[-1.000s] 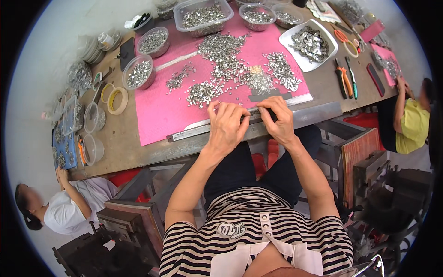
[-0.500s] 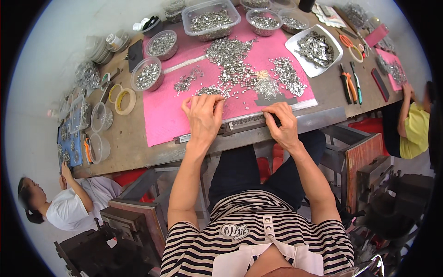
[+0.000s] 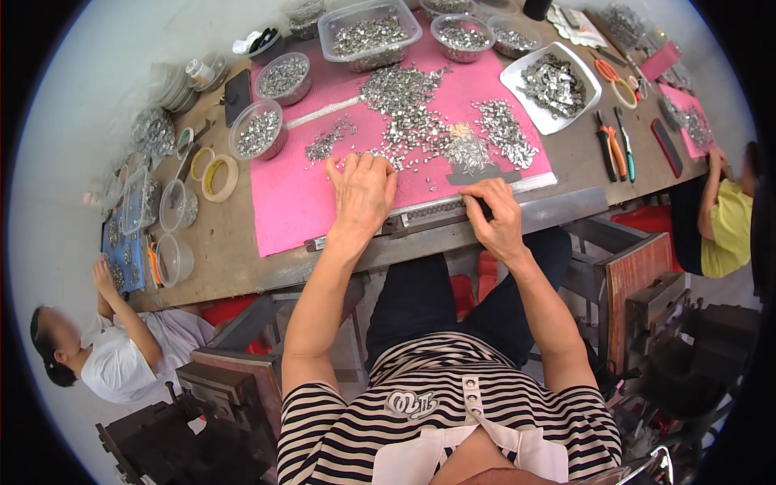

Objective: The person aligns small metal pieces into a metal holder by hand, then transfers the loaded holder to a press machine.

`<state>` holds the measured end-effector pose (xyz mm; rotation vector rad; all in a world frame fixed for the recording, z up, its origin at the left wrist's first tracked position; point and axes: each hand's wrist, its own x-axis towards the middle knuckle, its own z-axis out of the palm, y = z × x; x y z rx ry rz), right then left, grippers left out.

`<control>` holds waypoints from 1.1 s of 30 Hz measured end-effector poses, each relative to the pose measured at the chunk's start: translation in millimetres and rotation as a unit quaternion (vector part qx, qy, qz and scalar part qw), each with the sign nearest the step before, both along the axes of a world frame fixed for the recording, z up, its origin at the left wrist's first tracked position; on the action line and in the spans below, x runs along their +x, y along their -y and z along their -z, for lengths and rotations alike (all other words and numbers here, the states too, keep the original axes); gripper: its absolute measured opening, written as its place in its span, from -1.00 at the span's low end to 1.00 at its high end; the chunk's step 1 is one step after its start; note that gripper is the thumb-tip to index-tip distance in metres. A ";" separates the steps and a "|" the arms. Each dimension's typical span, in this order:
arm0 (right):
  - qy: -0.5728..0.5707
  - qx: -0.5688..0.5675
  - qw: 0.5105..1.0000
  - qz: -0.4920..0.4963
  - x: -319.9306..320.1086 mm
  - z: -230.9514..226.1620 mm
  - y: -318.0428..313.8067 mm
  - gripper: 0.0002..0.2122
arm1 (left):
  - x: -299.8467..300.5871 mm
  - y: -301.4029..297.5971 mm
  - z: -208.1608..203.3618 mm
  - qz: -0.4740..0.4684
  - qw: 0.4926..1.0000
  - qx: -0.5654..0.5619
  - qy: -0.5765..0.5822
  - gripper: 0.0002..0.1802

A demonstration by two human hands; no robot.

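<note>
The bench (image 3: pixel 218 252), viewed from above, carries a pink mat (image 3: pixel 291 206). Along the mat's near edge lies a long metal bar (image 3: pixel 436 213) with a dark ridged row. A white dish (image 3: pixel 553 127) sits at the mat's right side. The left hand (image 3: pixel 363 192) reaches over the mat, fingers bent down beside small silver pieces (image 3: pixel 408 113) heaped mid-mat; whether they pinch one cannot be told. The right hand (image 3: pixel 495 214) rests at the bar, fingers curled near a dark item (image 3: pixel 485 209), grip unclear.
</note>
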<state>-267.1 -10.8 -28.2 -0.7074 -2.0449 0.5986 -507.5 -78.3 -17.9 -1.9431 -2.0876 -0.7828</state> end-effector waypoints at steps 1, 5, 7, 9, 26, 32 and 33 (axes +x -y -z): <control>-0.002 0.002 1.000 0.001 0.4 0.4 -0.5 -0.89 | -0.9 -1.1 -0.4 0.009 1.000 0.002 -0.003 -0.92; -0.002 0.002 1.000 0.001 2.3 0.2 -0.9 -0.89 | 2.3 10.0 -3.1 0.014 0.997 -0.025 0.071 -0.92; -0.002 0.003 1.000 0.001 2.4 -1.0 -1.3 -0.89 | 2.6 14.7 -4.0 -0.012 0.995 -0.023 0.092 -0.92; -0.002 0.004 1.000 -0.001 2.6 -0.8 -0.8 -0.89 | 2.0 15.7 -4.2 -0.001 0.996 -0.012 0.090 -0.93; -0.017 0.012 1.000 0.002 1.3 4.5 -2.5 -0.84 | 0.8 23.3 -10.3 0.018 0.998 -0.034 0.039 -0.92; -0.018 0.009 1.000 0.006 2.2 3.3 -2.3 -0.83 | 57.2 18.1 -13.4 0.123 0.985 0.059 0.110 -0.89; -0.017 0.009 1.000 0.005 2.0 3.8 -2.3 -0.83 | 63.2 16.8 -9.8 0.123 0.985 0.059 0.110 -0.89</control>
